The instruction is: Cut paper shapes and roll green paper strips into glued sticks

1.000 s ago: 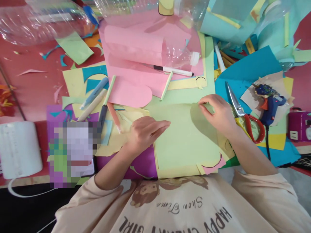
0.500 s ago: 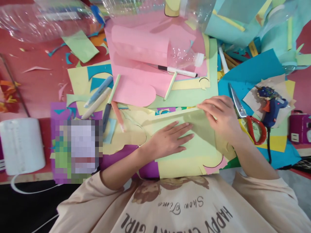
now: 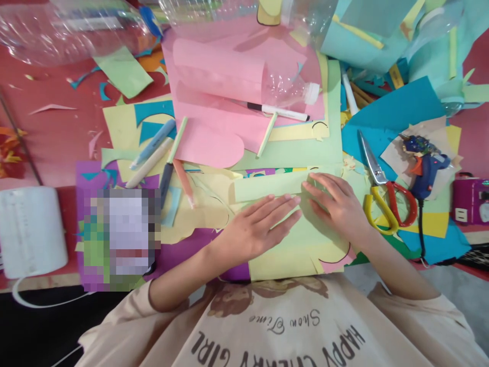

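Observation:
A light green paper sheet (image 3: 267, 187) lies in front of me, its far edge folded over toward me into a narrow band. My left hand (image 3: 256, 227) lies flat on the sheet with fingers stretched out and together, pressing just below the fold. My right hand (image 3: 335, 204) rests beside it, fingers extended and pressing on the right part of the fold. Neither hand holds anything. Yellow paper (image 3: 282, 265) and purple paper (image 3: 179, 252) lie under the green sheet.
Scissors with red and yellow handles (image 3: 385, 196) and a blue glue gun (image 3: 422, 165) lie to the right. Pink paper (image 3: 225, 102), a black-capped marker (image 3: 277, 110), clear plastic bottles (image 3: 290, 92), pens (image 3: 153, 148) and a white roll (image 3: 32, 232) surround the work spot.
The far edge of the green sheet was lifted by my right hand and folded toward me. Both hands now lie flat, pressing the fold down.

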The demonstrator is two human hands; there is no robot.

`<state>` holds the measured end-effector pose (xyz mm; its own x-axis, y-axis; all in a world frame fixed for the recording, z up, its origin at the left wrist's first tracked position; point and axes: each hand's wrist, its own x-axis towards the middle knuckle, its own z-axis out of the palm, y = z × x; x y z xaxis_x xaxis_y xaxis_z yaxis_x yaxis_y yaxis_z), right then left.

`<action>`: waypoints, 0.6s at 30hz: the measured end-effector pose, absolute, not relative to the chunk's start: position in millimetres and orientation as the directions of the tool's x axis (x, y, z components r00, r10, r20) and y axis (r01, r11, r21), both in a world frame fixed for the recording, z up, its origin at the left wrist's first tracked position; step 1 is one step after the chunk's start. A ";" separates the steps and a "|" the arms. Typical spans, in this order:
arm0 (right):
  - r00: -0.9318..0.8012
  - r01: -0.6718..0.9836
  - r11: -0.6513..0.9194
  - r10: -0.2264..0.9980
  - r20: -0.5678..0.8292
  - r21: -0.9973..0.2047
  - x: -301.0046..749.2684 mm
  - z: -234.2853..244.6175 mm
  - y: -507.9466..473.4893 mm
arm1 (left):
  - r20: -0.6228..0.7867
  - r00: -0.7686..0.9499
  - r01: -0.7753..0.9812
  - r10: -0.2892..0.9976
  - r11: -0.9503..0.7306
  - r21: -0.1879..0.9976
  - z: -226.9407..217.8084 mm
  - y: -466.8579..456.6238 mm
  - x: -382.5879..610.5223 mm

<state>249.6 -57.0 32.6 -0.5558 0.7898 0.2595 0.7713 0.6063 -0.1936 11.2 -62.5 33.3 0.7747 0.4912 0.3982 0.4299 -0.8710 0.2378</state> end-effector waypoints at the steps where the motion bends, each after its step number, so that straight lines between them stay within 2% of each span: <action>1: -0.553 0.773 0.603 0.792 0.258 -0.195 249.8 31.1 -58.1 | 0.365 0.767 0.473 0.527 -0.850 0.233 33.4 -65.3 10.9; 4: -0.551 0.777 0.598 0.797 0.246 -0.197 250.4 26.5 -61.0 | 0.236 0.732 0.606 0.639 -0.769 0.201 28.8 -71.3 10.8; 7: -0.546 0.776 0.598 0.796 0.259 -0.201 251.0 22.6 -61.8 | 0.162 0.722 0.652 0.673 -0.739 0.166 21.6 -72.3 10.6; 13: -0.402 0.843 0.493 0.843 0.358 -0.216 262.6 23.2 -53.7 | 0.266 0.744 0.588 0.613 -0.790 0.176 24.0 -73.5 6.6; 15: -0.306 0.864 0.418 0.878 0.367 -0.281 270.3 26.6 -52.2 | 0.326 0.754 0.537 0.570 -0.821 0.194 28.5 -75.4 4.6; 18: -0.091 0.844 0.226 0.954 0.284 -0.487 283.4 33.2 -55.7 | 0.375 0.755 0.503 0.538 -0.842 0.195 33.2 -76.8 2.8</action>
<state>283.4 -55.7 33.2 -0.0914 0.9545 0.2839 0.8436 0.2257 -0.4872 2.8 -76.8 33.2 0.7551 0.5381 0.3747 0.5034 -0.8419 0.1946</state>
